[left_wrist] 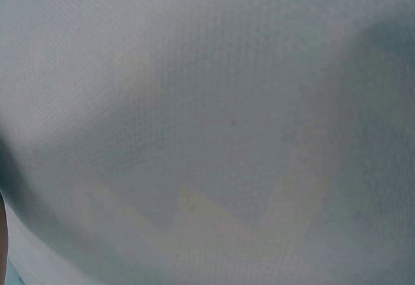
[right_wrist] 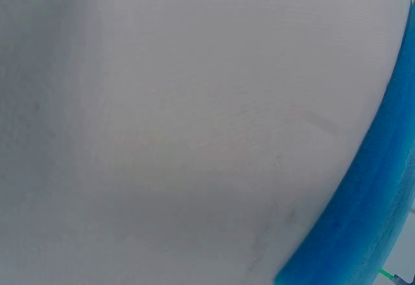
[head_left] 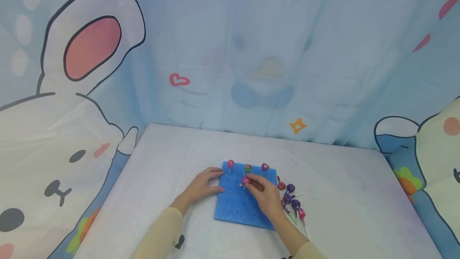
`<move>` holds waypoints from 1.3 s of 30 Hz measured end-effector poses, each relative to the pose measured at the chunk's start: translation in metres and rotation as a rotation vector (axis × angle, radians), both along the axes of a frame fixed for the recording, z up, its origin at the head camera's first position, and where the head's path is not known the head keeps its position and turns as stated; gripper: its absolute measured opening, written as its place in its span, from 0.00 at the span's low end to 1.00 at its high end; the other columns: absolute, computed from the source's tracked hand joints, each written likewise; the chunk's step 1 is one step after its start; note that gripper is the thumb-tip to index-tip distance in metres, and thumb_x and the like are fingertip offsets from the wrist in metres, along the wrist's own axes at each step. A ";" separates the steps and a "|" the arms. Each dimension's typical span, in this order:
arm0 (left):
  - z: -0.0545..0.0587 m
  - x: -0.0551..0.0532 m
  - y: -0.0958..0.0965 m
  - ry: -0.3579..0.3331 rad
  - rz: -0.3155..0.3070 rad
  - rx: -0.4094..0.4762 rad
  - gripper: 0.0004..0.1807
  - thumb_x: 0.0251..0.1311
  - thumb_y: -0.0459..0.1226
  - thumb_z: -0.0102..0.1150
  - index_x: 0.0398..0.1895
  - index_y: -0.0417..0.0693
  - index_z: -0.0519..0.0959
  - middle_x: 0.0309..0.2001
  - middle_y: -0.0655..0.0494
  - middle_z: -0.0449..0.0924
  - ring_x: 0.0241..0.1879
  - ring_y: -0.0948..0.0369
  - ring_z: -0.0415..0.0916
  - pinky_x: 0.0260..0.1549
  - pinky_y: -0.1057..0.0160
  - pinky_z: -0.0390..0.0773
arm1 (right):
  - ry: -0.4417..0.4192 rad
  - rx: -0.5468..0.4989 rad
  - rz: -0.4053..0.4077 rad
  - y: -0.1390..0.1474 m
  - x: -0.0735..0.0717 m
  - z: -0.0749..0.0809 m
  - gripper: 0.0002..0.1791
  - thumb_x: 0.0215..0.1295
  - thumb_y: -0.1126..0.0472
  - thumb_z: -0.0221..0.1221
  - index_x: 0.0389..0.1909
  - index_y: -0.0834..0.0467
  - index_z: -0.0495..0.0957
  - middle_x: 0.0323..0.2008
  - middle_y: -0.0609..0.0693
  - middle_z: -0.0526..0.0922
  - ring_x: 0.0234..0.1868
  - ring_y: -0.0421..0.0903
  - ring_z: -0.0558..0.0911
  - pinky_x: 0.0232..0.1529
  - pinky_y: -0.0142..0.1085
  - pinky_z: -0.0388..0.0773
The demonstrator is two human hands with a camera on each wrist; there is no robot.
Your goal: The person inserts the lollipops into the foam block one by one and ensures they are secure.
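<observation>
Right hand (head_left: 264, 195), just below and right of frame centre in the head view: thumb and fingers clamped on the head of a pink lollipop (head_left: 246, 181), which is over the middle of the blue board (head_left: 233, 211). Can't tell if the stick tip touches the board. Left hand (head_left: 201, 186): rests at the board's left edge, thumb and fingers apart, not wrapped round anything.

Board lies flat on the tabletop (head_left: 352, 195), lower centre, rows of small dark holes. Three lollipops stand along its far edge: reddish (head_left: 230, 164) at left, green (head_left: 248, 168) in the middle, purple-red (head_left: 265, 166) at right. Loose lollipops (head_left: 290, 188) lie in a cluster just right of the board, mixed purple and red wrappers. Wrist views: mostly pale, blurred surface; board edge curves down the right side of the right one.
</observation>
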State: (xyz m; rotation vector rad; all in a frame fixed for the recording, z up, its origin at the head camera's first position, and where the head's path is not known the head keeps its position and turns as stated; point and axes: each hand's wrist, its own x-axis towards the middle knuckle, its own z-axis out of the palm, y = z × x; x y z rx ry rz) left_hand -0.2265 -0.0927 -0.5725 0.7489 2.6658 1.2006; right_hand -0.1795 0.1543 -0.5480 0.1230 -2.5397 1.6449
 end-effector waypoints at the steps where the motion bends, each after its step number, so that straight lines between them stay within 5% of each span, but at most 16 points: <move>1: 0.000 0.000 0.000 0.001 -0.002 0.001 0.33 0.59 0.47 0.67 0.66 0.46 0.73 0.66 0.48 0.69 0.69 0.51 0.62 0.67 0.49 0.63 | -0.004 0.001 0.003 0.000 0.000 0.000 0.16 0.61 0.64 0.66 0.51 0.55 0.83 0.51 0.51 0.84 0.52 0.47 0.83 0.49 0.30 0.80; 31: -0.002 -0.002 0.000 0.006 -0.002 0.020 0.33 0.58 0.48 0.68 0.65 0.45 0.73 0.65 0.50 0.70 0.68 0.52 0.63 0.67 0.50 0.64 | -0.070 -0.057 -0.014 0.008 0.002 0.010 0.19 0.64 0.59 0.64 0.56 0.56 0.80 0.55 0.50 0.82 0.57 0.45 0.80 0.52 0.30 0.78; 39: 0.000 -0.001 0.000 -0.004 0.000 0.014 0.33 0.58 0.47 0.68 0.65 0.45 0.73 0.66 0.50 0.69 0.68 0.51 0.63 0.67 0.50 0.63 | -0.029 0.042 -0.080 0.022 0.008 0.021 0.19 0.66 0.52 0.62 0.56 0.52 0.81 0.53 0.48 0.83 0.55 0.45 0.81 0.50 0.31 0.79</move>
